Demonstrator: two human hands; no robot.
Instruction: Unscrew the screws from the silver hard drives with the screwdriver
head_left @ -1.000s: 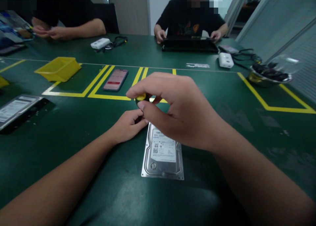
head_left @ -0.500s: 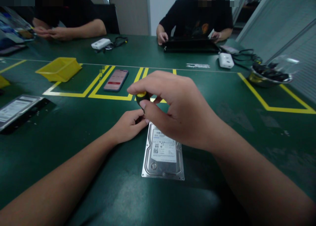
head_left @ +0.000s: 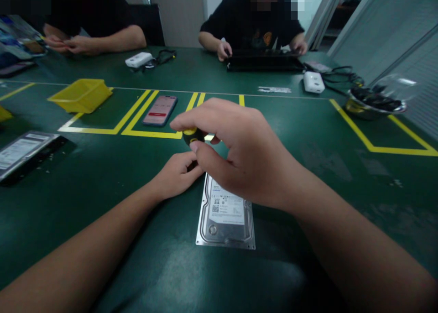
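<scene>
A silver hard drive [head_left: 226, 217] with a white label lies flat on the green table [head_left: 102, 176] in front of me. My right hand [head_left: 239, 153] hovers over its far end, thumb and forefinger pinched on the yellow-and-black top of a screwdriver [head_left: 191, 135] that stands upright. My left hand [head_left: 178, 174] rests on the table by the drive's far left corner, fingers curled around the tool's lower part, which is mostly hidden.
A phone [head_left: 160, 110] with a red screen lies inside yellow floor-tape lines. A yellow bin [head_left: 80, 95] stands at the left, another drive [head_left: 23, 151] at the far left. Two other people sit across the table. A metal bowl [head_left: 374, 104] is at the right.
My right hand has shifted a little to the left, and its fingers have turned slightly on the screwdriver's top. The person opposite has leaned to the left.
</scene>
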